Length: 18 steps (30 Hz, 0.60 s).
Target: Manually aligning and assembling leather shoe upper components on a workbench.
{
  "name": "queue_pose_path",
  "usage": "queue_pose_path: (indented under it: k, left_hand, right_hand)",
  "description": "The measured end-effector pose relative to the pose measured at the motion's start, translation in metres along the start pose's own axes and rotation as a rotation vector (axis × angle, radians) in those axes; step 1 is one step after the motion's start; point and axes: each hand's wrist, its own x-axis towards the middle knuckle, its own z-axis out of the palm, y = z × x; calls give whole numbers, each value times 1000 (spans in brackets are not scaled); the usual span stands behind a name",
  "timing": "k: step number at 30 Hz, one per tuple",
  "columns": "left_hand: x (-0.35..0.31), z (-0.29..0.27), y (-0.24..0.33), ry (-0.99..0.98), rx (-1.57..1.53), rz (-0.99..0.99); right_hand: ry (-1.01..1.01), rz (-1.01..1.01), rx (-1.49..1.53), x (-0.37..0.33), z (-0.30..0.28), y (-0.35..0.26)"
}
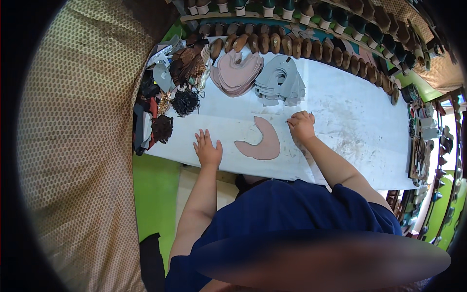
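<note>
A curved pink shoe-upper piece (269, 144) lies flat on the white table, between my hands. My left hand (208, 150) rests on the tabletop to the left of it, fingers spread, holding nothing. Beyond the piece's right side, my right hand (301, 125) is closed around a thin dark pen-like tool, mostly hidden by the fingers. Farther back are a fanned stack of pink pieces (236, 80) and, to its right, a stack of grey pieces (280, 82) with cut-out middles.
Dark and brown trimmings (186, 101) crowd the table's left end. A row of brown shoe lasts (276, 44) lines the back edge, below shelves of shoes (306, 12). Containers and materials (428, 124) stand at the right end. A patterned curtain (82, 146) hangs at left.
</note>
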Motion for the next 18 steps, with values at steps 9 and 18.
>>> queue_pose_path:
  k: [9, 18]
  left_hand:
    - [-1, 1, -2, -41, -26, 3]
    - [-4, 1, -7, -57, -70, 59]
  right_hand:
    - [-142, -336, -414, 24, -10, -18]
    - [38, 303, 544, 20, -45, 31]
